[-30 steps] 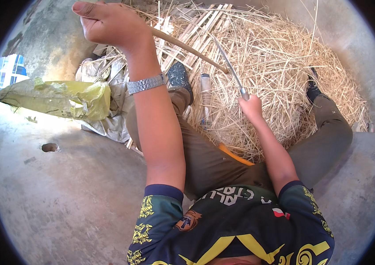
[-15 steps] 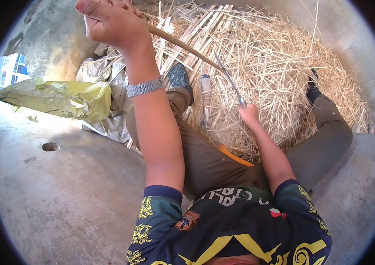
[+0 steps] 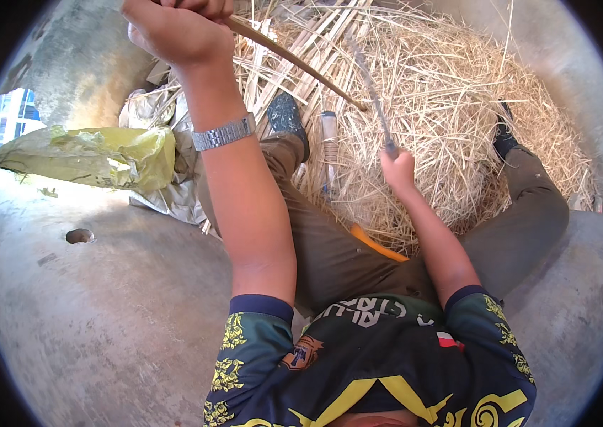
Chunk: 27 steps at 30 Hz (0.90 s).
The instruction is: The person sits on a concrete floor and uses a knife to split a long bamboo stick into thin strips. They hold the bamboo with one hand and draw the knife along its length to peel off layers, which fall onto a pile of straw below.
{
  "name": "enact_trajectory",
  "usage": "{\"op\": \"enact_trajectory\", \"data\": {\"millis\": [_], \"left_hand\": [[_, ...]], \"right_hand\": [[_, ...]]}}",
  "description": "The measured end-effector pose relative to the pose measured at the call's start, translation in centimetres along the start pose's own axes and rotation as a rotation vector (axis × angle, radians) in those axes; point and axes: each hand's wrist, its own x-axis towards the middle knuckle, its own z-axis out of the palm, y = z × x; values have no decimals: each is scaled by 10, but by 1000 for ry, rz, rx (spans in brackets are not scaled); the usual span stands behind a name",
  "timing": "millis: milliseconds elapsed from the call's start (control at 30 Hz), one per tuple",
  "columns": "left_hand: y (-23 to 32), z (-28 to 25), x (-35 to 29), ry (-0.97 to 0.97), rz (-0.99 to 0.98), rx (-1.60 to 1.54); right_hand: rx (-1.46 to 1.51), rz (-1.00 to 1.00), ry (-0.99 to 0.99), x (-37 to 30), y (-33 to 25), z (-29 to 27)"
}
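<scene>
We sit on a bare, mottled concrete floor (image 3: 102, 320) with legs spread around a wide heap of pale straw-like shavings (image 3: 458, 128), daylight falling hard across the ground. Our left hand (image 3: 177, 28) is raised high and closed in a fist around the near end of a long, thin brown cane strip (image 3: 294, 60), which runs down and away from that hand toward the heap. Our right hand (image 3: 399, 169) is wrapped tight around the handle of a slim knife (image 3: 372, 99), whose grey blade points up and away from the knuckles and meets the cane strip at its far end, well beyond the left fist. A metal wristwatch (image 3: 223, 132) bands the left forearm. Just past the left elbow our dark shoe (image 3: 286, 117) rests at the edge of the heap, and between the two hands a pale capped tube (image 3: 330, 153) lies among the shavings. Flat split slats (image 3: 308, 32) are stacked beyond the left hand at the heap's far side. To the outside of the left arm lie a crumpled yellow plastic bag (image 3: 95, 156) and a grey sack (image 3: 156, 117) on the concrete, with a small dark hole (image 3: 79, 235) in the floor nearer to us. An orange strip (image 3: 378, 245) shows under the right forearm against our olive trousers (image 3: 330, 249).
</scene>
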Motion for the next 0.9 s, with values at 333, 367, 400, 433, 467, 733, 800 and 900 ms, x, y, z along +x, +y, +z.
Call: {"op": "enact_trajectory", "data": {"millis": [333,367,400,433,467,733,800,900], "left_hand": [[15,14,-4,131,143,437],[13,15,-2,154,148,447],[11,16,-3,181,154,460],[9,14,-4,106,153,447],[5,11,-4,33,153,435],[-18,0,0,-57,19,-22],[-4,33,-13,98,145,245],[-7,11,-2,2,47,-53]], "right_hand": [[-350,-75,31,-2,-47,-25],[-282,-163,84,-7,-62,-26],[-217,-250,132,-9,-67,-23],[-155,-352,192,-5,-75,-18],[-70,-390,175,-9,-77,-18],[-568,106,-116,24,71,-4],[-590,17,8,13,69,-1],[-197,160,-136,24,55,1]]}}
